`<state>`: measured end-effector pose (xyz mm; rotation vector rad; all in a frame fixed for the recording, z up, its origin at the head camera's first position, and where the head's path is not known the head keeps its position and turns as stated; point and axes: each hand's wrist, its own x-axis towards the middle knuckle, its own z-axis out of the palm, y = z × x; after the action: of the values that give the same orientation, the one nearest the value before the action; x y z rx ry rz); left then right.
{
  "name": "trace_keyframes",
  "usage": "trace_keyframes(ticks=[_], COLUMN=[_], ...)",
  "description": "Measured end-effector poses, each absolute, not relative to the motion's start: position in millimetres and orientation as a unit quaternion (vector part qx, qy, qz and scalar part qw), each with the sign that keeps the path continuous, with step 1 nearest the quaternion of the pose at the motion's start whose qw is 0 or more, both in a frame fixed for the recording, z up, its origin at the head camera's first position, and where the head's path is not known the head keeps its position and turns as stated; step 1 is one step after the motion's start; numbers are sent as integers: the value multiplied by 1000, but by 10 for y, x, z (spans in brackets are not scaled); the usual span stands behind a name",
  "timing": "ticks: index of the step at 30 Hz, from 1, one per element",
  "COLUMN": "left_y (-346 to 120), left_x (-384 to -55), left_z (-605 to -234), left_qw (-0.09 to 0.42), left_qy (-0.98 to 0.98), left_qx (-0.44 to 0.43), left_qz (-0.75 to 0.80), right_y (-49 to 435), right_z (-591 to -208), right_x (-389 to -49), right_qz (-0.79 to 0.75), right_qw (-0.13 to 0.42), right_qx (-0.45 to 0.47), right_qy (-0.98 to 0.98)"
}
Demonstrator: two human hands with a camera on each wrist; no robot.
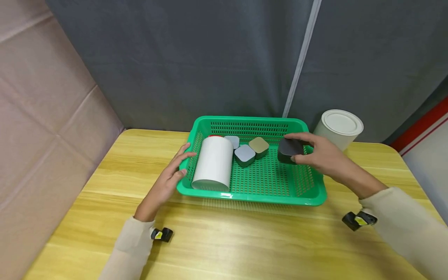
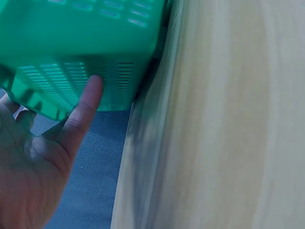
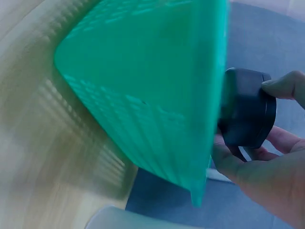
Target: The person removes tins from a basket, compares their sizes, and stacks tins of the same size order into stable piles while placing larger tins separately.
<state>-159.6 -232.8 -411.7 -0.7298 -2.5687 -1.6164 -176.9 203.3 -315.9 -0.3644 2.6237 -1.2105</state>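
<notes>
Dark grey curtain [image 1: 196, 58] behind a wood-grain table [image 1: 245, 241], pale pink fabric [image 1: 42, 124] at left

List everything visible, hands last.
basket: 1, green, on table
table: 1, yellowish, beneath
cylinder: 1, white, basket's left
grey-topped boxes: 2, grey, beside cylinder
gold-topped box: 1, gold, basket's middle
black box: 1, black, basket's right
red edge: 1, red, behind cylinder
canister: 1, white, back right
curtain: 1, grey, behind
drape: 1, pinkish, left
panel: 1, red-white, right
sleeves: 2, cream, foreground
wrist cameras: 2, black, by sleeves
left hand: 1, bare, basket's left rim
right hand: 1, bare, holding black box
</notes>
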Motion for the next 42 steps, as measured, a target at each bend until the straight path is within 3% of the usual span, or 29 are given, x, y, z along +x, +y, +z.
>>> trace_keyframes(ticks=[12, 29, 42], left_y=[-2321, -2322, -2322], left_x=[-1605, -1598, -1607], left_z=[-4123, -4118, -4141], left_qw=[16, 17, 19], left_qy=[-821, -822, -822], left_qx=[-235, -239, -236], left_qz=[-521, -518, -517], right_y=[2441, 3075, 3408], right_z=[-3150, -3412, -3832], right_x=[-1595, -1458, -1547], right_qz=[-425, -433, -435], right_qw=[101, 15, 83], right_qx=[-109, -102, -100], right_qy=[893, 895, 891])
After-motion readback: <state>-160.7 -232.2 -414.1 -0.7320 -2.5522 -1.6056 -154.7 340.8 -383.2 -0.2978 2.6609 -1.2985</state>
